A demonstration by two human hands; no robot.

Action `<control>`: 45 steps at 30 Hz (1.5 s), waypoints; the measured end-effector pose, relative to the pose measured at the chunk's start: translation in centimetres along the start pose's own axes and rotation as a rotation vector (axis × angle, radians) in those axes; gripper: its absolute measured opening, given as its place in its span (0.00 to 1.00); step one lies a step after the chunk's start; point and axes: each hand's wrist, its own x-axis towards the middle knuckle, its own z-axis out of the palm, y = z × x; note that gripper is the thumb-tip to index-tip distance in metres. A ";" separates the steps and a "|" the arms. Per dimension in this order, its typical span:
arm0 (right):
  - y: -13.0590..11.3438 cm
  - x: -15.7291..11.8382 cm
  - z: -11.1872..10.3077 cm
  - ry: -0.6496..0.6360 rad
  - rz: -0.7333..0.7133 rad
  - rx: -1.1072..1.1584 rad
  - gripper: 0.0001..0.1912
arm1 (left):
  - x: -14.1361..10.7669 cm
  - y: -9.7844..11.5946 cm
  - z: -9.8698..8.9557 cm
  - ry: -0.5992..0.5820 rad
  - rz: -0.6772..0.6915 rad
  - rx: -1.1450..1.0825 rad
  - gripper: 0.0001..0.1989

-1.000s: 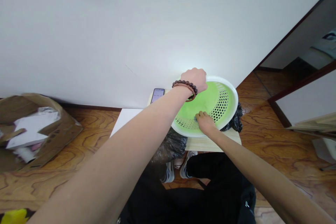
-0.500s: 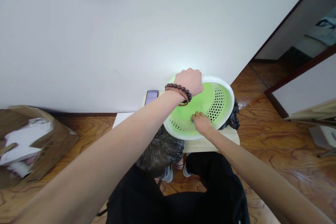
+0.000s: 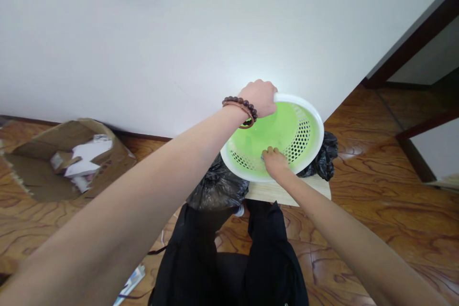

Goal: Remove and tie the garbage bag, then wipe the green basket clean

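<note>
A round green basket [image 3: 265,134] with a white rim and a band of holes sits on a pale wooden stool [image 3: 276,193], its inside facing up. My left hand [image 3: 260,98], with a beaded bracelet at the wrist, is closed on the rim at the far side. Inside the basket, my right hand [image 3: 275,161] has its fingers bent round something small and greyish, mostly hidden, near the holes at the near side.
Black plastic bags bulge at the stool's left [image 3: 218,186] and right [image 3: 325,155]. An open cardboard box [image 3: 39,167] holding white items is on the wooden floor at left. A white wall [image 3: 161,48] rises behind the stool.
The view has shifted, so the cardboard box shows farther right and the phone is no longer visible. Both hands keep nearly the same places on the basket.
</note>
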 end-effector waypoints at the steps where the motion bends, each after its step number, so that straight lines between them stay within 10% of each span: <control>1: 0.0 0.0 0.0 0.007 0.004 -0.001 0.14 | 0.0 0.1 0.0 0.005 0.001 0.008 0.19; 20: -2.6 -0.6 0.5 0.061 0.085 0.154 0.14 | 0.4 0.2 -0.1 0.000 0.070 0.058 0.16; 30: 1.2 -0.6 0.0 0.145 0.175 0.045 0.14 | 0.3 -0.3 0.5 0.054 0.140 0.127 0.17; 39: -5.3 -0.1 -0.1 0.051 0.087 0.404 0.13 | 0.0 -0.9 0.5 0.008 0.134 0.125 0.18; 45: -2.2 -1.7 -0.3 0.066 0.040 0.137 0.13 | 0.5 -0.6 0.9 0.013 0.146 0.106 0.18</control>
